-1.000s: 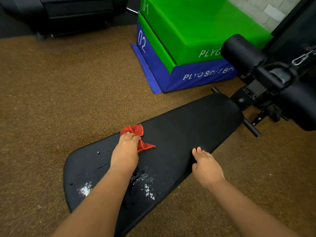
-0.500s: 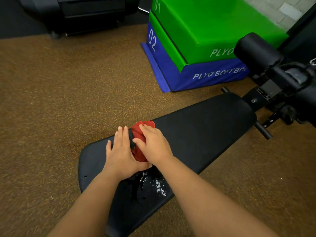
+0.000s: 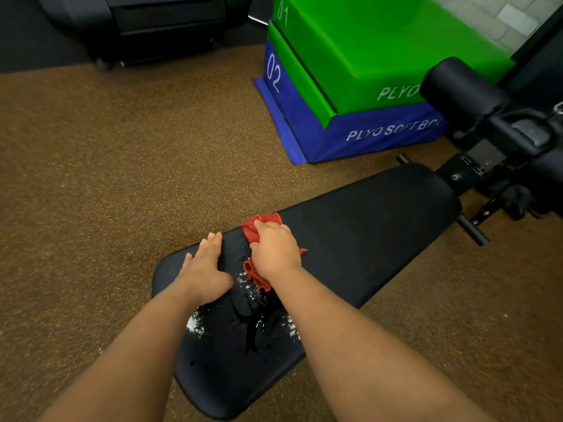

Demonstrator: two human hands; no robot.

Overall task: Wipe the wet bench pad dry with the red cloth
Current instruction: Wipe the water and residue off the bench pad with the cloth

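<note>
The long black bench pad (image 3: 365, 226) runs from bottom centre up to the right. Water drops and white wet patches (image 3: 259, 315) lie on its near half, between my forearms. My right hand (image 3: 275, 249) presses down on the crumpled red cloth (image 3: 254, 228), which sticks out beyond the fingers and under the wrist. My left hand (image 3: 205, 269) lies flat on the pad's left edge, fingers together, holding nothing, just left of the cloth.
A green plyo box (image 3: 380, 50) sits stacked on a blue one (image 3: 365, 132) at the back right. The bench's black roller pad and frame (image 3: 475, 117) are at the right. A dark machine (image 3: 152, 22) stands at the back left. Brown speckled floor surrounds the bench.
The cloth passed from my left hand to my right hand, which came over from the pad's right edge. My left hand slid left and now rests flat on the pad.
</note>
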